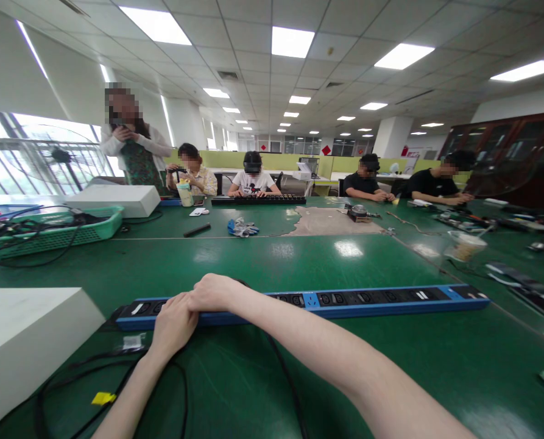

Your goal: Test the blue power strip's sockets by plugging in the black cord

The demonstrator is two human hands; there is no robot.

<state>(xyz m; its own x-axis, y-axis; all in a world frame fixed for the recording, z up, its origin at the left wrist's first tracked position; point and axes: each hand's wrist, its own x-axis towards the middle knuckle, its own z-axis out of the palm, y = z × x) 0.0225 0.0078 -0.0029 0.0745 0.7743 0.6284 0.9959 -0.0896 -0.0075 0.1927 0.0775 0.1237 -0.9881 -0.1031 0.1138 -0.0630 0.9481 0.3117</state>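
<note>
A long blue and black power strip lies across the green table in front of me. Both my hands rest on its left part. My left hand lies curled over the strip's near edge. My right hand sits on top of the strip, fingers bent down over it and touching the left hand. Black cables with a yellow tag trail from the strip's left end toward me.
A white box stands at my near left. A green basket of cables and another white box sit further left. Several people work at the far side; one stands. A cup and more strips lie right.
</note>
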